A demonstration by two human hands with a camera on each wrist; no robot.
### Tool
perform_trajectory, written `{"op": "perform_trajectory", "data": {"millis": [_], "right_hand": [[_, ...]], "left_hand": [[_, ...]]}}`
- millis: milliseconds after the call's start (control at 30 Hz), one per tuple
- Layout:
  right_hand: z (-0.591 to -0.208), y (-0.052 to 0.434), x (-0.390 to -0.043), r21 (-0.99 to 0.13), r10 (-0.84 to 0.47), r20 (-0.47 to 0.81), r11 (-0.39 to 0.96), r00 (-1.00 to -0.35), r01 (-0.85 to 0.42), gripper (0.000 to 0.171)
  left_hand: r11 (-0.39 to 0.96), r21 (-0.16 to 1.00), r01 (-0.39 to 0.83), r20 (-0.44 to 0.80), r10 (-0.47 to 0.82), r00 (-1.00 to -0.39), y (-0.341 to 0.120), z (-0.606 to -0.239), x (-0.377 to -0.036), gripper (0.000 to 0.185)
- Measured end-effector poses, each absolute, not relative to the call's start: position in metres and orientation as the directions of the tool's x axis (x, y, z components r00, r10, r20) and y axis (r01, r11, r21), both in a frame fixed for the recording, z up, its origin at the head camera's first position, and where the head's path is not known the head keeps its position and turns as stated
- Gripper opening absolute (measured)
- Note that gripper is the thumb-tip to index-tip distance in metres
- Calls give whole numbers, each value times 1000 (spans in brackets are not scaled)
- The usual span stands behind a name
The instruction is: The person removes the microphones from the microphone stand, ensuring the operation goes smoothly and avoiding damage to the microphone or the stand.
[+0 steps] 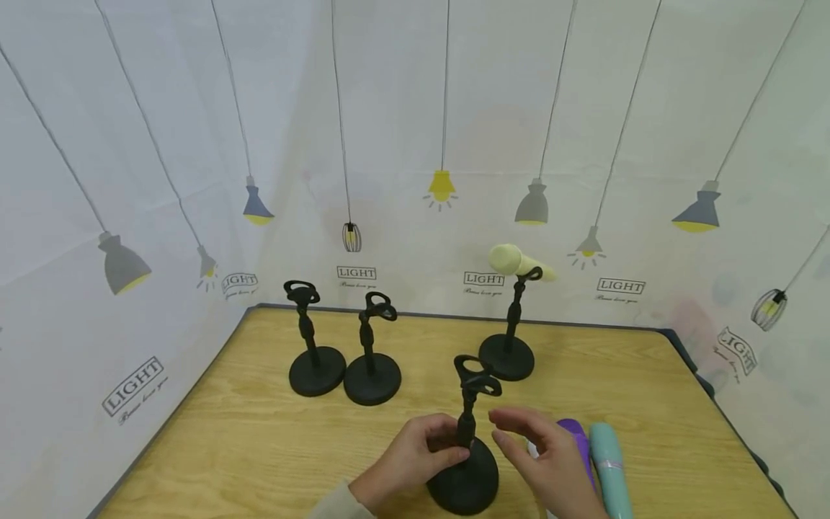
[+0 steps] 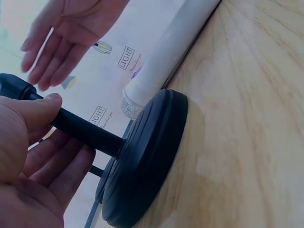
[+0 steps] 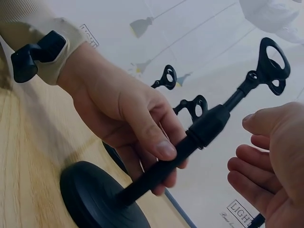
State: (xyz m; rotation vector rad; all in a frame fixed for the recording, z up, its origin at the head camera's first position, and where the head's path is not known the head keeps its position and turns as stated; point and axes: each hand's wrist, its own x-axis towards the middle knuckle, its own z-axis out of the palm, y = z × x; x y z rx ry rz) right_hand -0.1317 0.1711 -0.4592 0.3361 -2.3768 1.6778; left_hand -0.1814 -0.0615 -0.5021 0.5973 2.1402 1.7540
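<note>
On the light wooden counter (image 1: 259, 432) stand four black metal microphone stands with round weighted bases. One at the back right (image 1: 509, 339) already carries a pale yellow foam-headed microphone (image 1: 515, 261) in its clip. Two at the back left, one (image 1: 313, 346) just beside the other (image 1: 371, 357) with bases nearly touching, have empty clips. The fourth, the near black stand (image 1: 468, 447), is the one being handled, and its clip is also empty.

Judged from how things lie, the work of filling stands looks partly done: one stand is loaded, three are not, and the near stand is only being steadied, with no microphone brought to it yet.

The left hand (image 1: 415, 458) grips the near stand's stem low down, thumb and fingers curled round the rod just above the base; the wrist views show the base resting flat on the counter. The right hand (image 1: 545, 461) hovers just right of the stem with fingers relaxed and apart, holding nothing and not touching the stand. Beneath and beside this hand lie three microphones, near the stand's base: a purple one (image 1: 579, 440), a teal one (image 1: 609, 468) at its right, and a white one with a mesh head (image 2: 161, 61), which lies against the base in the left wrist view.
</note>
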Motion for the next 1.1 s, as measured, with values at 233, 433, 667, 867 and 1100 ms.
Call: {"op": "perform_trajectory", "data": {"millis": [233, 433, 667, 867, 1100], "right_hand": [[-455, 155, -135, -915, -93, 319, 228, -943, -332, 27], [-456, 143, -135, -906, -71, 370, 194, -926, -377, 27], [-459, 123, -134, -884, 33, 405, 269, -914, -382, 30], [-458, 116, -134, -881, 117, 402, 319, -908, -349, 23], [-458, 115, -135, -908, 104, 357, 274, -928, -318, 20]], "left_hand": [[132, 986, 105, 25, 502, -865, -61, -502, -181, 24], [137, 984, 115, 29, 512, -859, -62, -502, -182, 22], [150, 975, 165, 65, 515, -855, -61, -503, -183, 16], [166, 970, 179, 75, 493, -867, -57, -502, -184, 14], [176, 968, 177, 72, 480, -874, -56, -500, -184, 17]]}}
